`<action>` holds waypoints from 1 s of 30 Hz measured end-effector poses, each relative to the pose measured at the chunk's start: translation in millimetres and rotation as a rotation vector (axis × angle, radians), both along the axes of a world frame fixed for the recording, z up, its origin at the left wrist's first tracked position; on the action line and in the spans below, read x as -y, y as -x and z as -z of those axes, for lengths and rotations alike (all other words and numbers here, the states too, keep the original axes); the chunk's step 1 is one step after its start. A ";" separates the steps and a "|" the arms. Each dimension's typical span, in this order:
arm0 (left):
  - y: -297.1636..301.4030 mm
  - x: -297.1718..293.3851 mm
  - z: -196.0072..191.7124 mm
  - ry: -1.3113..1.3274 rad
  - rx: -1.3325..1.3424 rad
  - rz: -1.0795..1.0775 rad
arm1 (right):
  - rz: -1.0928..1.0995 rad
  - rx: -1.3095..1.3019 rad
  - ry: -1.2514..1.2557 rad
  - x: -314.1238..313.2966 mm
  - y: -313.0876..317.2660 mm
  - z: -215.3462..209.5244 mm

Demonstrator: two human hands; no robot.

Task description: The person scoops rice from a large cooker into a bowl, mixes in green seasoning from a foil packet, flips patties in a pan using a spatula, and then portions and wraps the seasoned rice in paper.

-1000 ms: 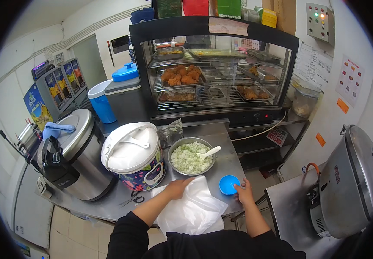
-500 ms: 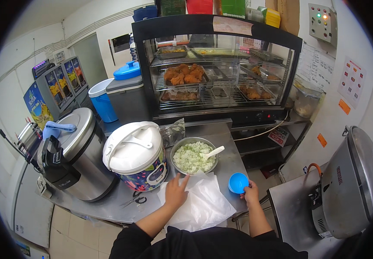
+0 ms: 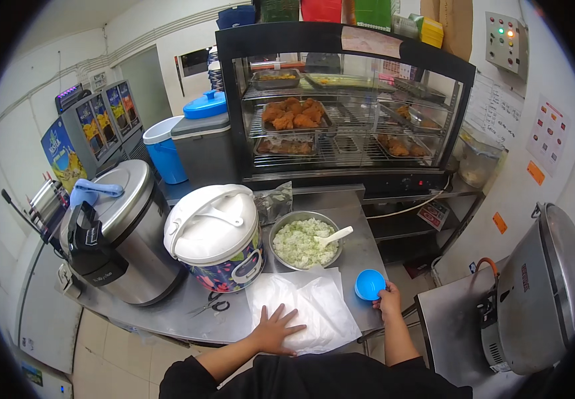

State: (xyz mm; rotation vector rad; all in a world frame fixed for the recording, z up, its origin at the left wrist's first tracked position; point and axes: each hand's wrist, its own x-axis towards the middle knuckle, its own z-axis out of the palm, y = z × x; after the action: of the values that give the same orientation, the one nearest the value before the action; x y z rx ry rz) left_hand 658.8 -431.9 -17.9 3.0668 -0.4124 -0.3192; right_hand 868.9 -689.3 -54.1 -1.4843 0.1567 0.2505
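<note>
My left hand [image 3: 275, 328] lies flat, fingers spread, on a stack of white paper sheets [image 3: 311, 306] at the front of the steel counter [image 3: 168, 311]. My right hand [image 3: 388, 300] grips a small blue cup [image 3: 369, 284] near the counter's right front corner. Just behind the paper stands a metal bowl of chopped pale green food [image 3: 303, 242] with a white spoon [image 3: 333, 235] resting in it.
A white-lidded flowered rice cooker [image 3: 216, 238] and a big steel cooker [image 3: 126, 229] stand to the left, with scissors [image 3: 212, 306] in front. Behind is a glass warming case of fried food [image 3: 341, 113]. A large steel pot [image 3: 540, 286] sits on a side table at right.
My left hand slid back toward me over the paper and flattened on it. My right hand with the blue cup stayed near the counter's right front corner.
</note>
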 end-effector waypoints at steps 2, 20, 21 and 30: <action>3.1 2.8 6.8 0.015 0.002 -0.011 | 0.011 0.010 0.009 -1.0 -1.8 2.1; -61.2 24.3 11.4 0.303 0.061 -0.150 | -0.028 0.098 -0.114 -29.9 -11.3 -49.9; -66.1 36.2 15.5 0.386 0.163 -0.074 | -0.044 0.105 -0.141 -28.9 -14.7 -51.4; -64.5 68.7 17.3 0.113 0.011 0.059 | -0.072 0.037 -0.182 -12.5 -39.5 -50.9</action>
State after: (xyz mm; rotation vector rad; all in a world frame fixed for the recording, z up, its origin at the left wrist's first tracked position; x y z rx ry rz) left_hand 723.4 -500.7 -35.2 2.9516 -0.5042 -0.2710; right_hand 908.4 -676.8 -3.3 -1.3138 0.0492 0.2874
